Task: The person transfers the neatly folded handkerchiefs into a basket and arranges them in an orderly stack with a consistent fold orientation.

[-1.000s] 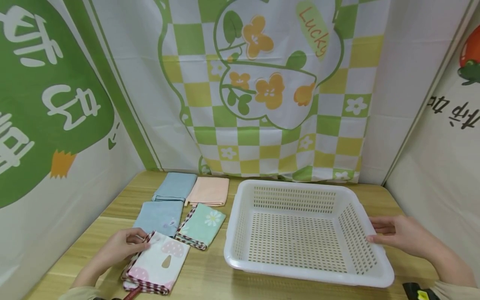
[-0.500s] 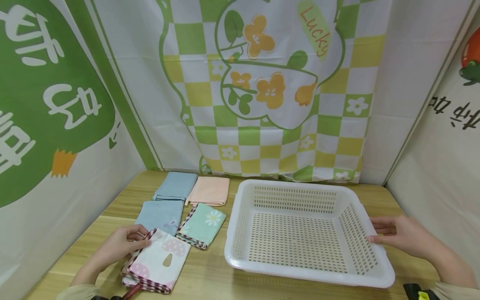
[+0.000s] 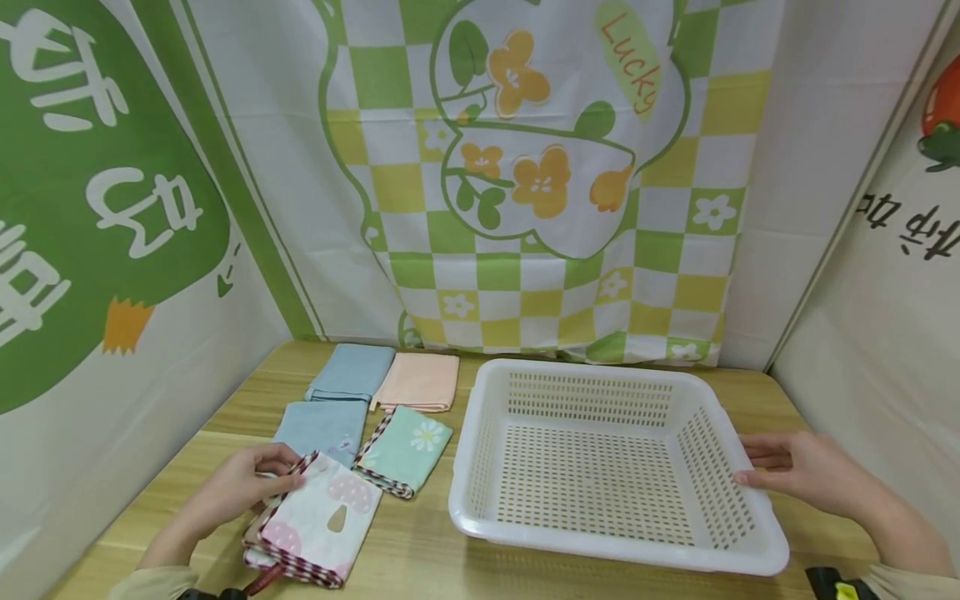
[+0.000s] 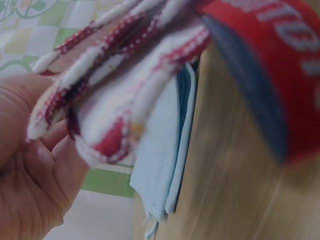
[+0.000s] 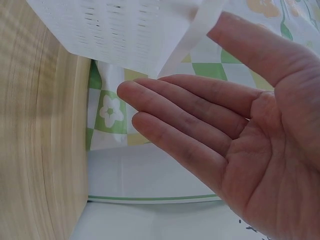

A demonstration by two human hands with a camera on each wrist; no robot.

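My left hand (image 3: 243, 487) pinches the left edge of a folded white towel (image 3: 322, 521) with a mushroom print and dark red checked trim, thumb on top. In the left wrist view, the layered trim of the towel (image 4: 115, 100) lies against the fingers, and the fingertips are hidden behind it. On the right, my right hand (image 3: 810, 471) rests at the right rim of a white plastic basket (image 3: 600, 542). The right wrist view shows that hand's fingers (image 5: 185, 145) nearly straight beneath the rim, with the thumb tip beside the basket's edge (image 5: 195, 40).
Beyond the white towel lie two folded blue towels (image 3: 352, 371), a peach towel (image 3: 417, 382) and a mint towel with a daisy (image 3: 408, 454). A red strap (image 4: 275, 60) hangs near the left wrist. A printed curtain (image 3: 555, 283) backs the wooden table (image 3: 420, 550).
My left hand has moved slightly up and away, shifting the white towel's far left corner with it over the nearer blue towel. The right hand and basket stay put.
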